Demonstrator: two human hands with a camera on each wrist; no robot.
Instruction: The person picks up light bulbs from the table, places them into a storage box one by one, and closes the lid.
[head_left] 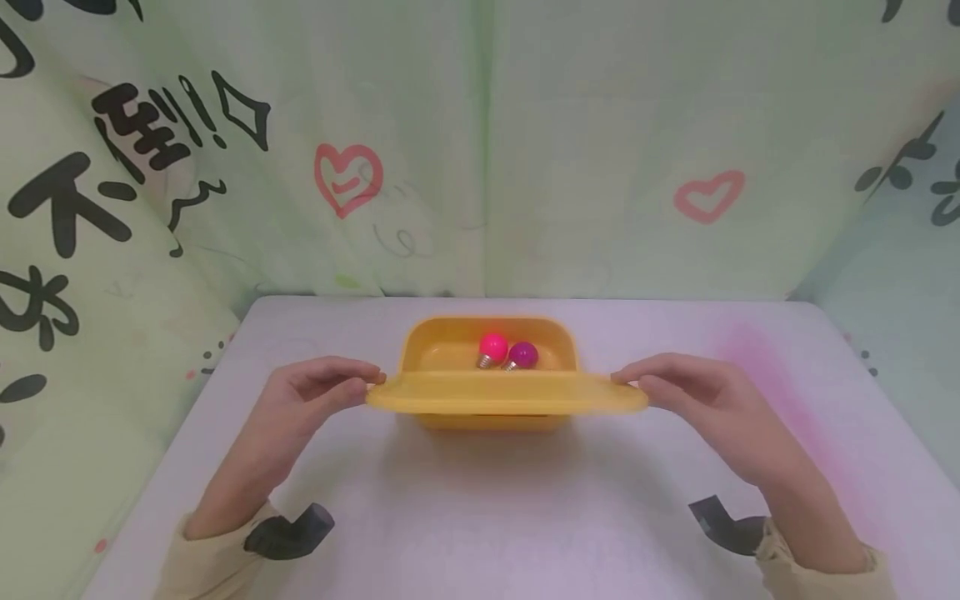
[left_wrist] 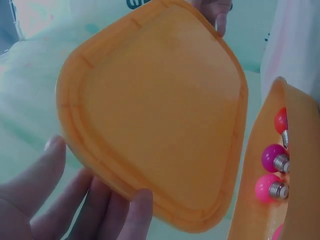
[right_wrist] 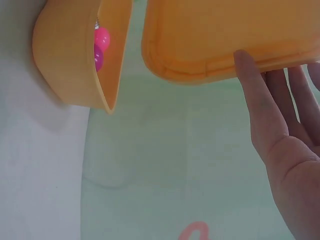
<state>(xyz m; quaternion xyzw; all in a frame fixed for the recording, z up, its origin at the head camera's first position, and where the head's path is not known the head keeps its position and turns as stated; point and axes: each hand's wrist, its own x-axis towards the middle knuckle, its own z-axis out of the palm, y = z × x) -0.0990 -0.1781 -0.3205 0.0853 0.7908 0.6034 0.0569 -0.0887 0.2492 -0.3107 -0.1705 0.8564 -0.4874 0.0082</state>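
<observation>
A yellow plastic lid (head_left: 507, 393) is up off its box, tilted, in front of the box's opening in the head view. My left hand (head_left: 315, 396) pinches its left end, and my right hand (head_left: 697, 400) pinches the right end. Behind and below stands the yellow box (head_left: 438, 343), uncovered. Inside it lie light bulbs, among them a pink bulb (head_left: 493, 347) and a purple bulb (head_left: 523, 356); the lid hides part of the interior. The left wrist view shows several bulbs, including a red bulb (left_wrist: 281, 120), and the lid's rimmed underside (left_wrist: 160, 110).
The box rests on a white table (head_left: 480, 517) with a pinkish patch at right. Behind the table hangs a pale green curtain (head_left: 585, 125) with hearts and black lettering; similar cloth flanks both sides. Black straps (head_left: 291, 533) sit near the wrists.
</observation>
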